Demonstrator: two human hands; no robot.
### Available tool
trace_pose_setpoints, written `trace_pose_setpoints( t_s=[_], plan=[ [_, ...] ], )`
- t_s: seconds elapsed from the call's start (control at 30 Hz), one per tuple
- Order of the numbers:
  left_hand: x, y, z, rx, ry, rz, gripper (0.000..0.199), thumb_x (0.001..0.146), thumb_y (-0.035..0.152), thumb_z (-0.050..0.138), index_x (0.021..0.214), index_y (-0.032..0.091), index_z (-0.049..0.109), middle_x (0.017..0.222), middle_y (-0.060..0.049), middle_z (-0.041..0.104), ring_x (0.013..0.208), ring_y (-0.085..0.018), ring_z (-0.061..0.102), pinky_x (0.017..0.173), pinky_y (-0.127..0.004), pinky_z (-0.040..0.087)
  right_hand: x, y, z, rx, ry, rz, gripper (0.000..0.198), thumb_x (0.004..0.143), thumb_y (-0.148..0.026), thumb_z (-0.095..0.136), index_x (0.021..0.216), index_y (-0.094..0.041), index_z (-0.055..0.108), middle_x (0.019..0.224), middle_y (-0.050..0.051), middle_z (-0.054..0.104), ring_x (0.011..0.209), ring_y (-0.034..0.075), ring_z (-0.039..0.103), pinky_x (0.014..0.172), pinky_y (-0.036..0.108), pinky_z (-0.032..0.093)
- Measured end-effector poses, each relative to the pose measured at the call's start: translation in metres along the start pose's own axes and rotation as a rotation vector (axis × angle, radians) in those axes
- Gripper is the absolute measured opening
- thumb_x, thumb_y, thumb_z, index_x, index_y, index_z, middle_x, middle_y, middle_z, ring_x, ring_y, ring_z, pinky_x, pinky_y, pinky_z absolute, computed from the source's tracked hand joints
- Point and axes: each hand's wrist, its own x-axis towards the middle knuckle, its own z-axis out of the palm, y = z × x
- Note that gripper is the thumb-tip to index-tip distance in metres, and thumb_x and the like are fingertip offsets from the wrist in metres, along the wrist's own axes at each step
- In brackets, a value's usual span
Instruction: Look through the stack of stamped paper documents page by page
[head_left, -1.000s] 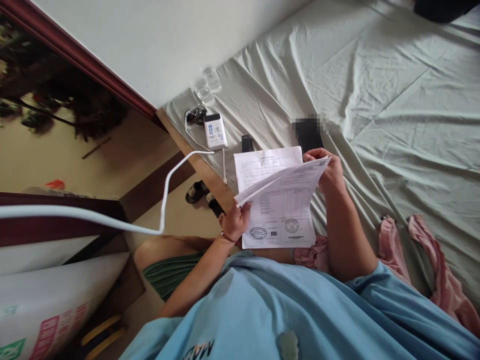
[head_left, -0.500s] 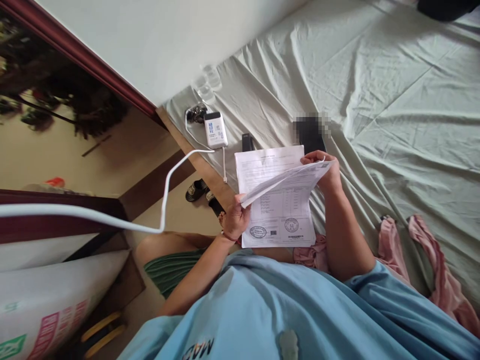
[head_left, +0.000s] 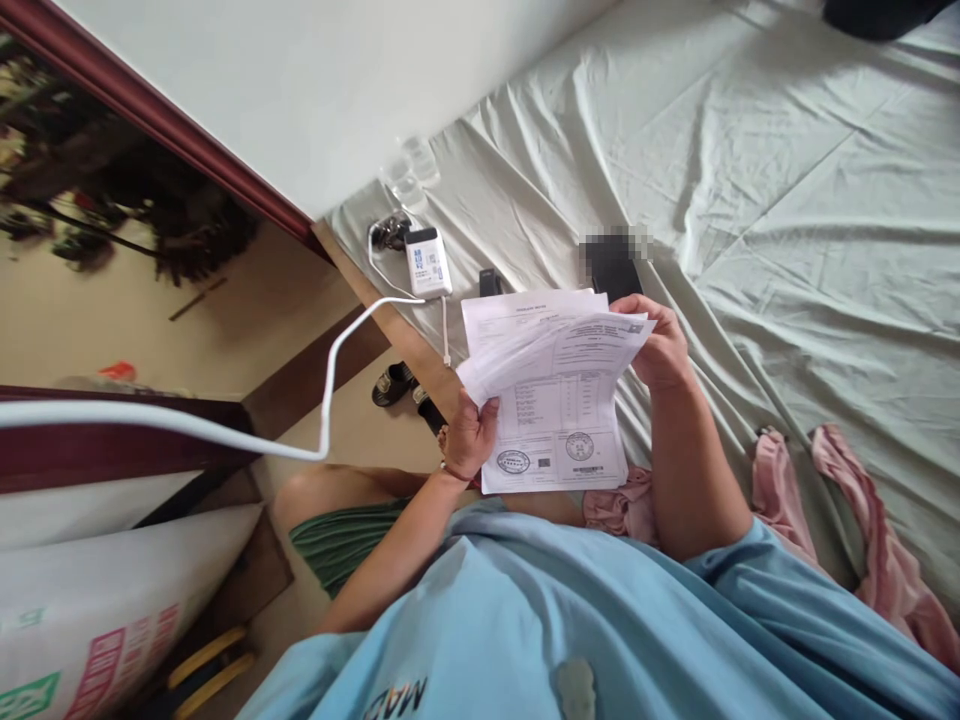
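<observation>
Printed paper sheets [head_left: 555, 440] lie in a stack over my lap, with stamps and a table on the lower page. My left hand [head_left: 474, 437] pinches their left edge, thumb on top. At the upper right, my right hand [head_left: 656, 340] grips the corner of a lifted sheet [head_left: 592, 340], which curves across the stack between both hands. Just beyond my right hand lies a dark, partly blurred-out object [head_left: 613, 265] on the bed sheet. A small black object [head_left: 490, 282] rests behind the papers' top edge.
A white power bank [head_left: 428, 265] with cables sits near the bed's left edge, beside keys [head_left: 391, 232] and clear cups [head_left: 409, 170]. A white cable [head_left: 187, 425] crosses the left side. Pink cloth [head_left: 870, 510] lies at right; slippers [head_left: 391, 384] are on the floor.
The lifted sheet has tilted flatter, so more of its printed face shows. My right hand has turned slightly with it, while my left hand still pinches the papers' left edge.
</observation>
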Motion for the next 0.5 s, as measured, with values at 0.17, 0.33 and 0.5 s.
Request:
trace_pose_setpoints(
  t_s=[0.17,0.33,0.5],
  plan=[
    [0.000,0.006,-0.001,0.048,0.069,0.001,0.052,0.102,0.057,0.051,0.134,0.016,0.051,0.124,-0.021,0.071,0.113,-0.029,0.072,0.097,-0.045,0.058,-0.007,-0.008,-0.007,0.298,-0.232,-0.051,0.031,0.065,-0.045,0.095,0.076,-0.024,0.075,0.076,0.000,0.067,0.063,0.012,0.058,0.059,0.026,0.048],
    [0.000,0.011,-0.004,0.096,0.050,-0.071,0.056,0.101,0.055,0.052,0.142,0.017,0.047,0.124,-0.019,0.072,0.110,-0.029,0.072,0.093,-0.044,0.060,-0.007,-0.010,-0.016,0.337,-0.684,-0.167,0.015,0.072,-0.033,0.091,0.076,-0.023,0.081,0.069,0.003,0.070,0.060,0.015,0.063,0.059,0.028,0.049],
    [0.001,0.006,-0.007,0.110,0.011,-0.071,0.061,0.100,0.054,0.052,0.148,0.017,0.050,0.135,-0.021,0.066,0.127,-0.033,0.064,0.112,-0.048,0.050,-0.001,-0.008,-0.019,0.359,-1.042,-0.269,0.010,0.083,-0.033,0.082,0.083,-0.023,0.084,0.068,0.006,0.073,0.056,0.016,0.065,0.060,0.030,0.050]
  ],
)
